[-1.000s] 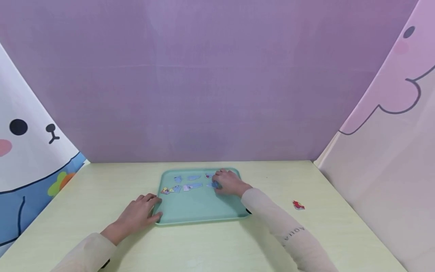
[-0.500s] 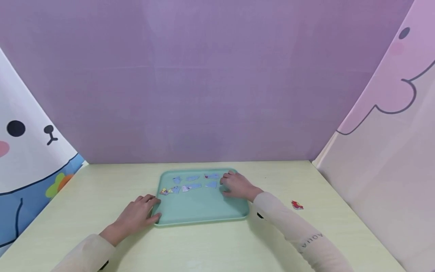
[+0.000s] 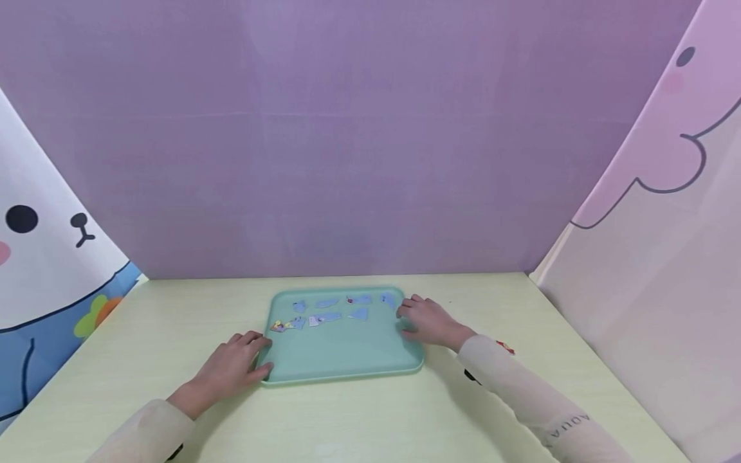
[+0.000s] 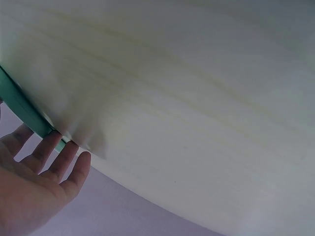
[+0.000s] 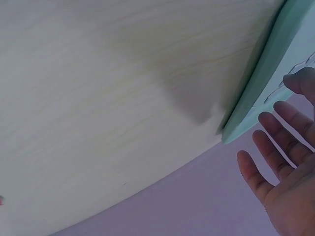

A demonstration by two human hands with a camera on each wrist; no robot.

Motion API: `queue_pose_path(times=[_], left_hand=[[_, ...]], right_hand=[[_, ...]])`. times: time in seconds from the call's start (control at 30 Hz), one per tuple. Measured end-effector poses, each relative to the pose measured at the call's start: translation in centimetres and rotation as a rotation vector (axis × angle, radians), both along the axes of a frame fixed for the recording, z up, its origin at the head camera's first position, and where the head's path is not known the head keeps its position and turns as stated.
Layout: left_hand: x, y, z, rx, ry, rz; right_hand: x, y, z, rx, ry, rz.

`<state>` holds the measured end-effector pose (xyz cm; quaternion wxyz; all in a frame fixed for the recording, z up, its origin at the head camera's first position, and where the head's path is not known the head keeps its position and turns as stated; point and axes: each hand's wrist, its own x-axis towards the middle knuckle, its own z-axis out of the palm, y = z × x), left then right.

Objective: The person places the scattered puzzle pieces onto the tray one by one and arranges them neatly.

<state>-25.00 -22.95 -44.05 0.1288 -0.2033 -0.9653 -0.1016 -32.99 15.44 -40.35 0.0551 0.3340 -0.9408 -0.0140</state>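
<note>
A mint-green tray (image 3: 341,354) lies on the table, with several flat, irregular puzzle pieces in two rows toward its far side. Most are pale blue, like the piece (image 3: 358,314) in the nearer row; a yellow-and-red piece (image 3: 278,326) lies at that row's left end. My left hand (image 3: 231,365) rests at the tray's left edge, fingers loosely extended along the rim. Over the right rim is my right hand (image 3: 431,323), fingers spread and holding nothing in the right wrist view. Just left of its fingertips lies another blue piece (image 3: 388,299).
A red piece (image 3: 505,347) lies on the table right of the tray, partly hidden by the right sleeve (image 3: 509,379). Behind the pale wooden table (image 3: 341,418) stands a purple backdrop (image 3: 370,141). Cartoon-printed cloths flank both sides.
My right hand has drawn back rightward from the pieces to the tray's right rim, uncovering the blue pieces at the right ends of both rows. The left hand stays at the left edge.
</note>
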Motion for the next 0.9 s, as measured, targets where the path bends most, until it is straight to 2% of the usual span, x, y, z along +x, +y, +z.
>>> queue_pose_path(times=[0.3,0.53,0.9], left_hand=[[-0.1,-0.1,-0.1,0.005,0.015,0.004],[-0.2,-0.1,-0.3,0.012,0.014,0.004],[-0.2,-0.1,-0.4,0.017,0.019,0.001]], right_hand=[[1.0,2.9,-0.2,-0.083,0.013,-0.026],[1.7,5.5,-0.6,-0.099,0.071,-0.008],[2.8,9.3,-0.6,-0.102,0.059,-0.050]])
